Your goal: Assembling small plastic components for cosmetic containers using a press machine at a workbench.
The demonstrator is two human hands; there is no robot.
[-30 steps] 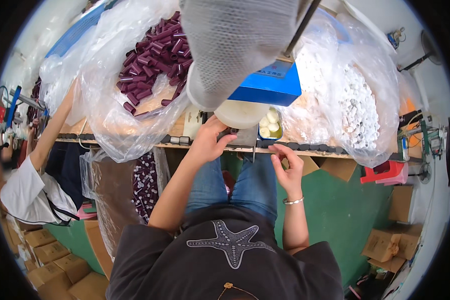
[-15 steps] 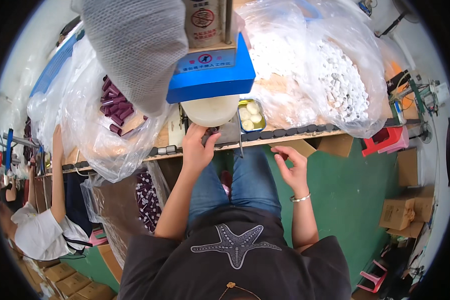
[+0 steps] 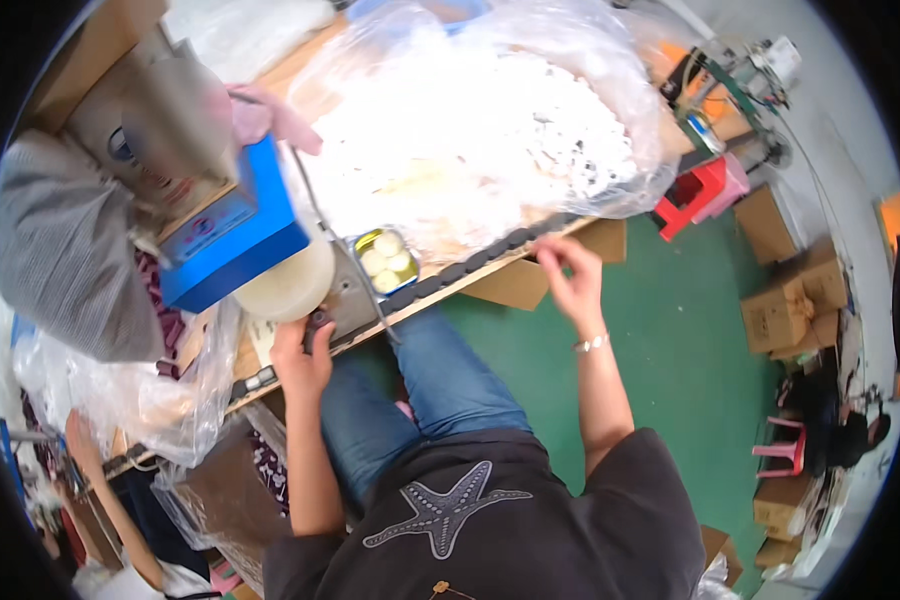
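Observation:
My left hand point(image 3: 302, 365) is closed around a small dark maroon piece point(image 3: 317, 322), probably a tube, partly hidden by my fingers. It sits at the bench edge, just below the pale round head point(image 3: 295, 280) of a press with a blue housing point(image 3: 240, 235). My right hand point(image 3: 575, 285) is at the bench's front edge, close to a heap of small white parts point(image 3: 560, 120) in a clear plastic bag. Its thumb and forefinger are pinched together; what lies between them, if anything, is too small to make out.
A small open tin point(image 3: 386, 262) with pale round pieces stands beside the press. Maroon tubes point(image 3: 165, 310) lie behind the grey cloth point(image 3: 65, 250) at left. A red stool point(image 3: 692, 198) and cardboard boxes point(image 3: 775, 325) are to the right. Another person's arm point(image 3: 110, 495) reaches in at lower left.
The view has swung to the right, so the press and bench appear shifted left and tilted. My right hand has moved to the bench edge by the white parts, its fingers now pinched.

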